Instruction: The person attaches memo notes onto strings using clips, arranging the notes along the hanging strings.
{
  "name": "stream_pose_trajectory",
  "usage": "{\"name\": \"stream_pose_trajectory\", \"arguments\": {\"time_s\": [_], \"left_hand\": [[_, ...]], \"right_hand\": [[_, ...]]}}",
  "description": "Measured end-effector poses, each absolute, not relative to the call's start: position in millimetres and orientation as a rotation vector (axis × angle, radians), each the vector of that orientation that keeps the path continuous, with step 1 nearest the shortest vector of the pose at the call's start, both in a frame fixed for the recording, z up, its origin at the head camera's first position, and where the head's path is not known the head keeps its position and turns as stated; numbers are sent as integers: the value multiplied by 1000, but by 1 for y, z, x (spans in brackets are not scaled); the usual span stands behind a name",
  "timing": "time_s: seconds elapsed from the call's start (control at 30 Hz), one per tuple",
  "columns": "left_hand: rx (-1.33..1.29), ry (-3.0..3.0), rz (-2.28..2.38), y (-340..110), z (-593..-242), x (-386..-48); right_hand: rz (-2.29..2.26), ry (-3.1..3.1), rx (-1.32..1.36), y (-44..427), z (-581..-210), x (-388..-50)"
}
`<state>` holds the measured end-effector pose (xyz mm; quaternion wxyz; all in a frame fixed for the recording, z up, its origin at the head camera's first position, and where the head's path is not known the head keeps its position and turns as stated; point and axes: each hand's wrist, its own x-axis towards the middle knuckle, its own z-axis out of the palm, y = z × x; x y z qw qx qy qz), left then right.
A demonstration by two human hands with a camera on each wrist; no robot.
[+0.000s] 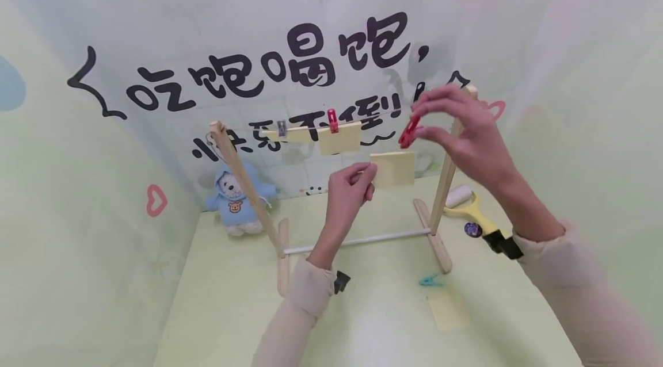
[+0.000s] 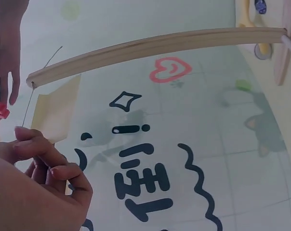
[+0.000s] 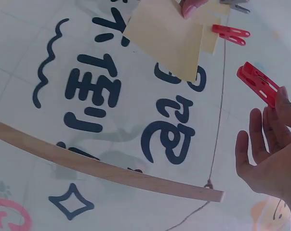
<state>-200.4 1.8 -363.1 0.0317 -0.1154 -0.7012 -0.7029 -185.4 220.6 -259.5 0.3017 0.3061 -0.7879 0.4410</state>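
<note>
The left hand point(image 1: 350, 194) pinches a yellow paper point(image 1: 396, 170) by its left edge, below the string of a wooden frame. Up and to the right, the right hand point(image 1: 468, 134) holds a red clip point(image 1: 409, 132) between thumb and fingers, apart from paper and string. On the string hang a paper point(image 1: 340, 140) under another red clip point(image 1: 332, 121) and a paper point(image 1: 295, 136) under a grey clip point(image 1: 282, 128). In the right wrist view the held clip point(image 3: 259, 84) points toward the string, and the held paper point(image 3: 165, 36) partly covers the hanging one.
Wooden posts point(image 1: 248, 194) and a white bar point(image 1: 383, 238) make up the frame. A plush toy in blue point(image 1: 239, 200) sits at the left. On the table point(image 1: 223, 309) lie a teal clip point(image 1: 430, 281), a yellow paper point(image 1: 448, 310) and a yellow-handled roller point(image 1: 473, 211).
</note>
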Motion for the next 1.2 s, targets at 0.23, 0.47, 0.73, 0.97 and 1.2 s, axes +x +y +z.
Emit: {"name": "stream_pose_trajectory", "arguments": {"time_s": [0.23, 0.47, 0.73, 0.97, 1.2], "left_hand": [[-389, -2011, -2244, 6, -341, -213], [-332, -1979, -2280, 7, -332, -218], [-296, -1948, -2307, 8, -326, -221], [-279, -1934, -2310, 11, -323, -221], [-271, -1945, -2292, 13, -321, -220]], "right_hand": [[1132, -2110, 804, 217, -222, -213], [1161, -2142, 800, 207, -210, -229], [1165, -2238, 786, 199, -214, -235], [1120, -2283, 789, 197, -218, -235], [1081, -2317, 803, 196, -223, -238]]}}
